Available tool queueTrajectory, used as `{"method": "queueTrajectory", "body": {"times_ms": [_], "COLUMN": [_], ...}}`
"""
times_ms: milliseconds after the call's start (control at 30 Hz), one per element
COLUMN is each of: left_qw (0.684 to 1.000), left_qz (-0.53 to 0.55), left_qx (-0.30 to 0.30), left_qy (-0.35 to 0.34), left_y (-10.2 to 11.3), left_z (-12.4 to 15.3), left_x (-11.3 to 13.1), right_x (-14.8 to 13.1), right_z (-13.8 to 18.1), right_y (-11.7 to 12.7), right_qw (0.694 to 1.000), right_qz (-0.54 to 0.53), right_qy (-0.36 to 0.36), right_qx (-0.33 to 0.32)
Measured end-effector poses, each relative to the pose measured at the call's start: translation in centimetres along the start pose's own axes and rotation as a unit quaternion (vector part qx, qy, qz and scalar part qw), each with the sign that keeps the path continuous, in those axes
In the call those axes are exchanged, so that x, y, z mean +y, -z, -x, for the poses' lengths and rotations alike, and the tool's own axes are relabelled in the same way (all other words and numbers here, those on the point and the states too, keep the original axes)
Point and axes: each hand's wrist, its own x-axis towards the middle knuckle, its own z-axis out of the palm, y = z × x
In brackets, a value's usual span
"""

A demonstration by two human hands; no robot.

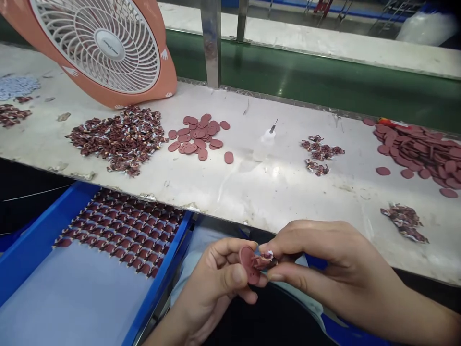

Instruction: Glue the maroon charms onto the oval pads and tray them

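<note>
**Left hand (216, 278) and right hand (324, 264) meet at one red-brown oval (247, 262)**

The hands come together just off the near edge of the long pale table (201, 192). The left is clamped on the oval, thumb against fingers, while the right pinches a knotted brown piece (264, 260) up against it; whether the two are joined, I can't tell. I'd call this fitting the piece to the oval. The next move seems to call for a steady left hand and a careful press from the right, squared to the oval.

Left of the left hand sits a blue tray (36, 240), with rows of finished-looking parts (126, 228) at its far end. Beyond it, ahead and left of the hands, leans an orange fan (90, 48). Its hub badge (110, 44) carries dark lettering, too blurred for me to read.

A heap of knotted pieces (122, 139) lies ahead and left; a heap of ovals (425, 154), ahead and right. Straight ahead stands a clear bottle (265, 144) with a needle tip (273, 126). Beside the right-hand heap, a red-and-yellow item (394, 123) may bear print, but it's too small to make out.
</note>
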Motion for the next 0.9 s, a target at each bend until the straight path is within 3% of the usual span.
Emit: {"method": "queueTrajectory", "body": {"times_ms": [633, 900], "left_qw": [0.999, 0.998], "left_qz": [0.020, 0.026], "left_qx": [0.018, 0.037], "left_qy": [0.025, 0.048], "left_y": [0.0, 0.2], "left_z": [-0.4, -1.0], "left_x": [0.1, -0.2], "right_x": [0.2, 0.4], "right_z": [-0.6, -1.6], "right_y": [0.5, 0.7], "right_qw": [0.996, 0.998], "right_qz": [0.064, 0.007], "right_qy": [0.036, -0.022], "right_qx": [-0.040, -0.054]}}
